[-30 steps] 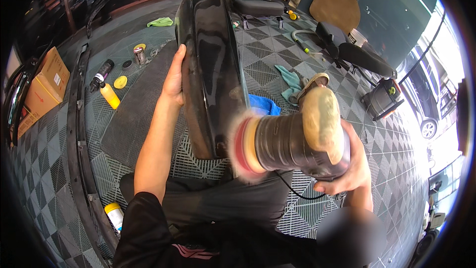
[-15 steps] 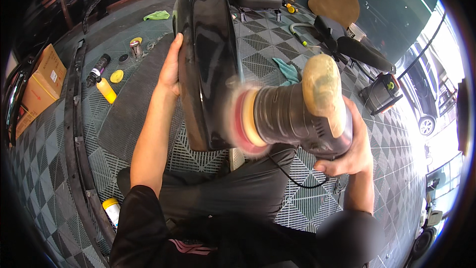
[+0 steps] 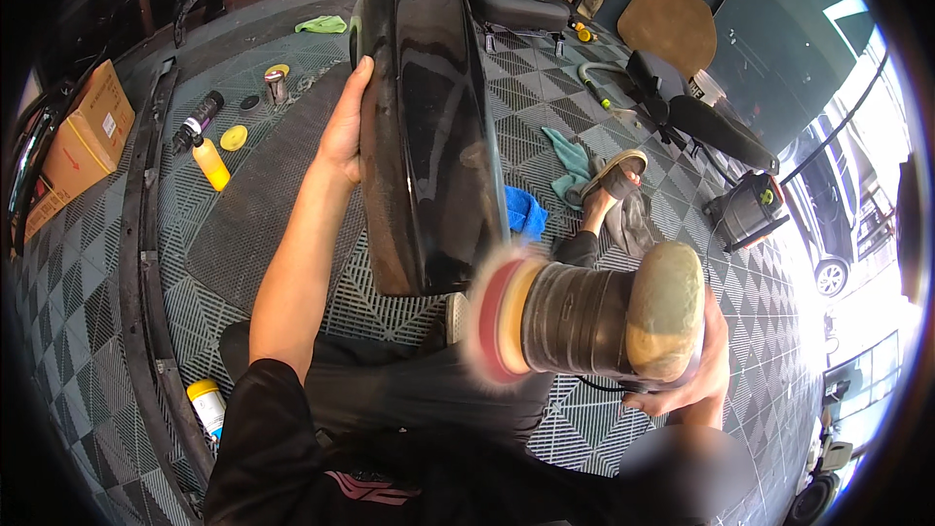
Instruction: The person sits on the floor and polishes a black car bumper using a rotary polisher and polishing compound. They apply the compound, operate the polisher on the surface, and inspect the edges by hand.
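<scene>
My left hand [image 3: 343, 141] grips the left edge of a long, glossy black car body panel [image 3: 443, 156], its thumb along the side and its other fingers hidden behind. The panel stands tilted upright before me, its lower end over my crossed legs. My right hand [image 3: 696, 375] is closed around the body of a black power polisher [image 3: 579, 321] with a worn, tan-covered front grip. Its round pad [image 3: 499, 317], with a fuzzy whitish rim and red and yellow layers, is blurred. It sits just below and right of the panel's lower corner; contact is hard to tell.
A blue cloth [image 3: 524, 212], a teal cloth [image 3: 568, 161] and my sandalled foot [image 3: 616, 180] are beyond the polisher. Bottles, including a yellow one [image 3: 209, 166], stand left near a long black strip [image 3: 146, 253] and a cardboard box [image 3: 90, 141]. A vacuum [image 3: 745, 209] stands right.
The polisher in my right hand has moved down and slightly right, off the panel's side toward its lower corner. The foot and blue cloth have come into sight. My left hand keeps its hold.
</scene>
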Demonstrator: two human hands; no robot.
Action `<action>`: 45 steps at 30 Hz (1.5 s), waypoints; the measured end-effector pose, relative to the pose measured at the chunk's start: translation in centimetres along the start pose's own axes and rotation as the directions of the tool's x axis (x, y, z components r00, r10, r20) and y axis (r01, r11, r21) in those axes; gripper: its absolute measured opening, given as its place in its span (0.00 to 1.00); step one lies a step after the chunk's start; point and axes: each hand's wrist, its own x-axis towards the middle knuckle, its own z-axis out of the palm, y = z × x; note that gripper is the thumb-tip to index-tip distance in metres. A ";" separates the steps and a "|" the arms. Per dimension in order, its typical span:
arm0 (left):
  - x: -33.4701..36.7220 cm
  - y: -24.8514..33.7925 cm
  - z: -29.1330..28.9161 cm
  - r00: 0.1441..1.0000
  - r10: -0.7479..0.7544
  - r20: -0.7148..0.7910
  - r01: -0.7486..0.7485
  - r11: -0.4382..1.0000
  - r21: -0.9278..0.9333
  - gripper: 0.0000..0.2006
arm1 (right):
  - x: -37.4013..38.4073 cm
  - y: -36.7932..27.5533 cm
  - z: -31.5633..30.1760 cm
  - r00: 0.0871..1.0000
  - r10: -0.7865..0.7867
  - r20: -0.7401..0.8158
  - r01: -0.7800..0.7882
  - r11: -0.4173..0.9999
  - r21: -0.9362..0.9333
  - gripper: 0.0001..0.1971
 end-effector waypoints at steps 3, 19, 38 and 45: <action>0.0 -0.5 0.2 0.999 -0.005 -0.048 0.006 1.000 0.022 0.27 | -0.5 0.2 0.1 0.999 0.035 -0.010 -0.035 0.999 0.011 0.56; -1.3 -1.2 -0.2 0.997 -0.040 -0.067 0.044 0.997 0.059 0.29 | 4.1 2.1 -0.2 0.998 0.055 -0.024 -0.054 0.998 0.025 0.57; -2.0 -2.2 -0.3 0.996 -0.045 -0.080 0.050 0.997 0.061 0.27 | 13.4 2.5 -1.8 0.999 0.023 -0.036 -0.023 1.000 0.003 0.53; -2.1 -1.0 -0.4 0.999 -0.018 -0.038 0.021 0.996 0.083 0.31 | 10.6 2.4 -0.9 1.000 -0.028 -0.007 0.028 0.998 0.059 0.53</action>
